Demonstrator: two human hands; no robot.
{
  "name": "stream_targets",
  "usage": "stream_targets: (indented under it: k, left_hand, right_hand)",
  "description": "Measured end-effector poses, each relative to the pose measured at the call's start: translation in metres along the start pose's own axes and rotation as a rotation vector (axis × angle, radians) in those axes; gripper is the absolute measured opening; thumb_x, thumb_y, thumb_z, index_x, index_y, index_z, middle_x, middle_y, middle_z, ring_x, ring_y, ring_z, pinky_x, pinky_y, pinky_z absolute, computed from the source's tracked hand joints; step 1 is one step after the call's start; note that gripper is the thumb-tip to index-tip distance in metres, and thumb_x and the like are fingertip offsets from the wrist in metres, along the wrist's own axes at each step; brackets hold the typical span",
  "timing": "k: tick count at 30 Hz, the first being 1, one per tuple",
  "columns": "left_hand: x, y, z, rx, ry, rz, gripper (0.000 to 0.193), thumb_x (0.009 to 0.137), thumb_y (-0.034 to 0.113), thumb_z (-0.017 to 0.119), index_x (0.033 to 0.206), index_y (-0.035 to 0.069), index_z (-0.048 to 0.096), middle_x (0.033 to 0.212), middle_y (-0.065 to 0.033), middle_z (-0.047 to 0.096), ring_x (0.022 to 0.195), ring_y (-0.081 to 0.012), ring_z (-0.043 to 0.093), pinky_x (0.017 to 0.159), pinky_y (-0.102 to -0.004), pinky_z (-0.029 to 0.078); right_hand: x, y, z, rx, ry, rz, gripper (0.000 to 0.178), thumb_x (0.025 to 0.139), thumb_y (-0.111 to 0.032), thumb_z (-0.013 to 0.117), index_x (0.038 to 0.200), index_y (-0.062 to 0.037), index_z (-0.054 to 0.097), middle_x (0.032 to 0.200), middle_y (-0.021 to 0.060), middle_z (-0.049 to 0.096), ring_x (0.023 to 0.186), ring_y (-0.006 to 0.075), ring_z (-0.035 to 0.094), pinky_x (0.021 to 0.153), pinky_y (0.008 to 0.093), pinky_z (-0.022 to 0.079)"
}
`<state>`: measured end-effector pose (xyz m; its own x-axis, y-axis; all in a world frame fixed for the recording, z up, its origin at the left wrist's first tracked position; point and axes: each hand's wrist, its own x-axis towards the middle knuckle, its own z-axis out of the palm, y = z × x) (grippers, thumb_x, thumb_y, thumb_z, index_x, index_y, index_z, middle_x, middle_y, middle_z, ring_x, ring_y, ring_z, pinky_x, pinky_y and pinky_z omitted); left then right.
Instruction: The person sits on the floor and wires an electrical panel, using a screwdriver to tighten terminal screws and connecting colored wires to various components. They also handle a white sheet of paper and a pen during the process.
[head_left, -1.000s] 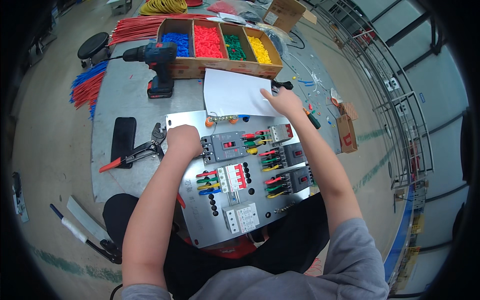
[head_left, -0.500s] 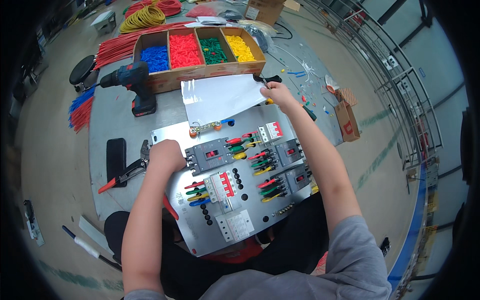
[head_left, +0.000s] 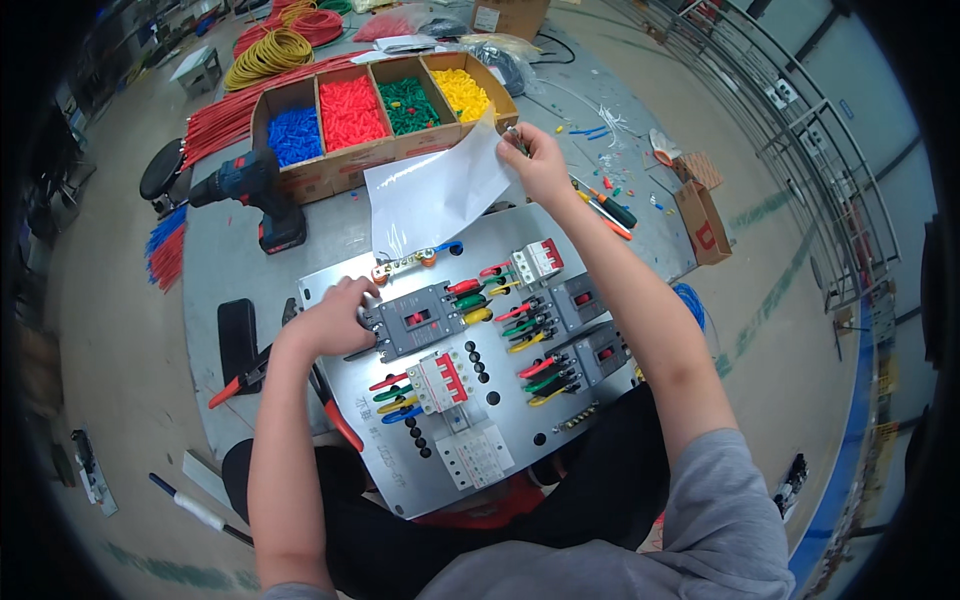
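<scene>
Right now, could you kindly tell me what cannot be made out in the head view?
Head view: red-handled pliers, partly hidden behind the left arm.
Head view: gray switch, its left end partly covered by the left hand.
Head view: small object in the right hand, mostly covered by that hand, so its kind is unclear.
Head view: cardboard box, cut off by the picture's upper edge.

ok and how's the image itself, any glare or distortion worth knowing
Head view: bright glare streaks the glossy white sheet; head view: the grey table's left edge bows and the picture's corners fall to black; head view: small print on the breakers is too small to read reliably.
</scene>
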<state>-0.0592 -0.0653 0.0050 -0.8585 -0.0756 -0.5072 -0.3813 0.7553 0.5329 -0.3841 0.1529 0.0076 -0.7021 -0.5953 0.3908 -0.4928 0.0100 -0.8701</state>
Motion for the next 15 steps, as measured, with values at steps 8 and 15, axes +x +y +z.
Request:
stream_targets:
  k: [8, 15]
  left_hand:
    - [-0.004, 0.017, 0.004, -0.056, 0.010, 0.058, 0.065, 0.080, 0.036, 0.075, 0.134, 0.003, 0.062, 0.138, -0.0216, 0.060, 0.133, -0.0361, 0.055, 0.115, -0.0414, 0.045]
    - [-0.004, 0.014, 0.007, -0.014, -0.004, 0.055, 0.070, 0.079, 0.043, 0.075, 0.133, 0.000, 0.061, 0.137, -0.0225, 0.060, 0.131, -0.0355, 0.056, 0.111, -0.0415, 0.048]
  right_hand:
    - [-0.041, -0.054, -0.001, -0.285, -0.101, -0.158, 0.018, 0.095, -0.016, 0.073, 0.096, -0.0020, 0.063, 0.077, 0.0070, 0.063, 0.070, 0.0141, 0.056, 0.065, 0.0308, 0.046]
    - [-0.059, -0.055, 0.007, -0.354, 0.079, -0.323, 0.015, 0.099, -0.014, 0.071, 0.098, -0.0006, 0.065, 0.082, 0.0092, 0.066, 0.072, 0.0187, 0.061, 0.066, 0.0317, 0.048]
